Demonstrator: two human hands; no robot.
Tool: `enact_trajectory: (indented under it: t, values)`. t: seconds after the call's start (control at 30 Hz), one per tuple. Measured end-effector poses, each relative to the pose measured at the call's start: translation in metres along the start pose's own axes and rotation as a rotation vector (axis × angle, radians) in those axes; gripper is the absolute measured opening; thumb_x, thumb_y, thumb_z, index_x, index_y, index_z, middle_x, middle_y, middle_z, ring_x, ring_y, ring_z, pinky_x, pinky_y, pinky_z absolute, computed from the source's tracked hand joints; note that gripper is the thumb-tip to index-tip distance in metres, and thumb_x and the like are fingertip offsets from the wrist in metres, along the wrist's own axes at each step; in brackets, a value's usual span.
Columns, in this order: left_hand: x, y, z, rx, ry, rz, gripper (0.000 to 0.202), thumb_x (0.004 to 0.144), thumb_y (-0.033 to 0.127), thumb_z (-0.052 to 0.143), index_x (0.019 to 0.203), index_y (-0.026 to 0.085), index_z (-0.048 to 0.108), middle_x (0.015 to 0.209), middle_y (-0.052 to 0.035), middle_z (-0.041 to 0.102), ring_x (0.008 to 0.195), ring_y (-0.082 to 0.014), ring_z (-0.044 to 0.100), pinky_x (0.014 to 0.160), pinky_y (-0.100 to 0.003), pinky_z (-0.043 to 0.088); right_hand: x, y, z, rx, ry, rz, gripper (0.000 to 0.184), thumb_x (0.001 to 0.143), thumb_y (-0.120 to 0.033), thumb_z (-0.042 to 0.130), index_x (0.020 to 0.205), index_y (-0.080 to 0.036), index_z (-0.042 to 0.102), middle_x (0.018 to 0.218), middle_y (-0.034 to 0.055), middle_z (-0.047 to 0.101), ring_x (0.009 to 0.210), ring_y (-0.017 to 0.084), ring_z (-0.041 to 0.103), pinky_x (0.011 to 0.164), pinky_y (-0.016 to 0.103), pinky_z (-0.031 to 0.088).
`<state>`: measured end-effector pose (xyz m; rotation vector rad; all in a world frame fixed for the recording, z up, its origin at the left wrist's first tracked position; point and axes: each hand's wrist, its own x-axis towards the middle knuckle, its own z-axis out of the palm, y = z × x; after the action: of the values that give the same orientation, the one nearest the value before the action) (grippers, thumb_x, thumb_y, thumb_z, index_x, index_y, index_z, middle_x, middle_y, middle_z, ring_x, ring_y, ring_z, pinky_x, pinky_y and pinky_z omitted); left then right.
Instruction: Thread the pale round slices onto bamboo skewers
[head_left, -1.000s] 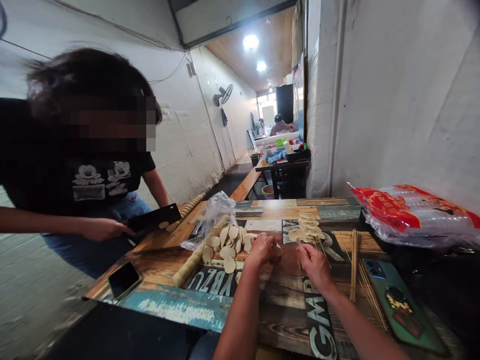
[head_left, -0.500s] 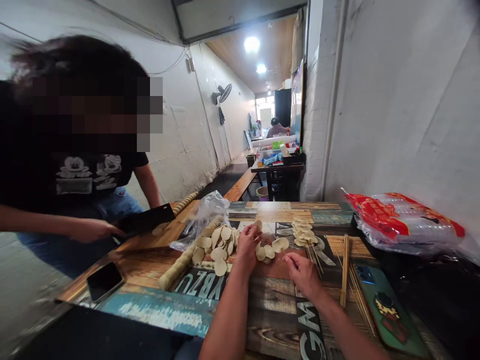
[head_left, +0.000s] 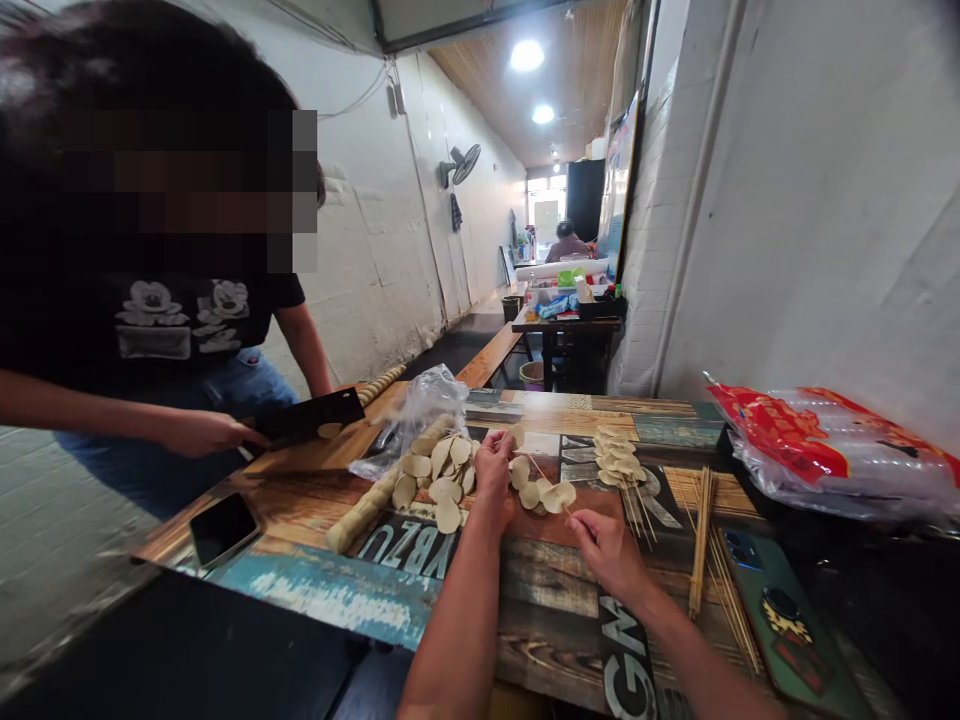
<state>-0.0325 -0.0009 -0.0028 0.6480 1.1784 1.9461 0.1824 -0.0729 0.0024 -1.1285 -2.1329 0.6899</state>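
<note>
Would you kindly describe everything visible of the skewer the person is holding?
The skewer is a thin, pale stick, wood or bamboo by its look, slanting up and left over the table. Several flat, round beige slices are threaded on it, overlapping. The right hand pinches its near end; the left hand holds a slice by its far tip.

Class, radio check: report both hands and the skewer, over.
Left hand pinching one slice above the table. Right hand gripping the skewer, several slices threaded. Co-worker's knife far left, well apart.
</note>
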Motion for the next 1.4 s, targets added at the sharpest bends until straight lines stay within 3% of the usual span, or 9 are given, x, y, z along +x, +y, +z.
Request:
enact_trajectory:
  t: [0.5,0.8,1.0,1.2,1.4]
  values:
    - [-0.005,0.005,0.003,-0.024,-0.015,0.002,0.046,0.053,0.047,0.084,0.082,0.015,0.067,0.078,-0.0028,0.067,0.059,-0.01,0.056,0.059,-0.024,0.045,0.0,0.002,0.001,-0.013,-0.036,0.039,0.037,0.089,-0.034,0.036,0.069,-0.018,0.063,0.063,0.0042,0.063,0.061,0.017,0.056,0.057,0.025,0.033]
    - [-0.015,0.012,0.006,0.042,-0.107,-0.027,0.046,0.057,0.045,0.083,0.09,0.016,0.069,0.084,-0.005,0.071,0.056,-0.0082,0.056,0.054,-0.022,0.038,-0.001,0.005,0.003,-0.006,-0.032,0.032,0.038,0.091,-0.033,0.035,0.07,-0.018,0.063,0.065,0.0039,0.064,0.062,0.016,0.056,0.059,0.025,0.034]
    - [-0.017,0.012,0.008,0.076,-0.121,0.004,0.047,0.058,0.043,0.083,0.096,0.016,0.071,0.088,-0.0069,0.072,0.056,-0.0093,0.057,0.055,-0.023,0.041,-0.001,0.006,0.003,0.011,-0.008,0.017,0.037,0.091,-0.031,0.037,0.073,-0.018,0.066,0.066,0.0041,0.066,0.063,0.016,0.057,0.059,0.024,0.036]
    - [-0.014,0.01,0.005,0.03,-0.064,0.04,0.048,0.057,0.043,0.083,0.095,0.016,0.072,0.089,-0.0064,0.072,0.064,-0.0133,0.062,0.057,-0.024,0.046,-0.001,0.004,0.003,0.028,0.0,0.002,0.038,0.092,-0.031,0.038,0.069,-0.018,0.065,0.063,0.003,0.064,0.06,0.015,0.054,0.058,0.024,0.036]
    - [-0.013,0.011,0.004,0.004,-0.021,-0.001,0.044,0.056,0.042,0.082,0.09,0.016,0.071,0.078,-0.0024,0.069,0.059,-0.0104,0.057,0.055,-0.023,0.044,-0.002,0.003,0.003,0.041,-0.003,-0.008,0.038,0.092,-0.032,0.037,0.068,-0.017,0.062,0.063,0.0021,0.061,0.059,0.014,0.051,0.059,0.025,0.035]
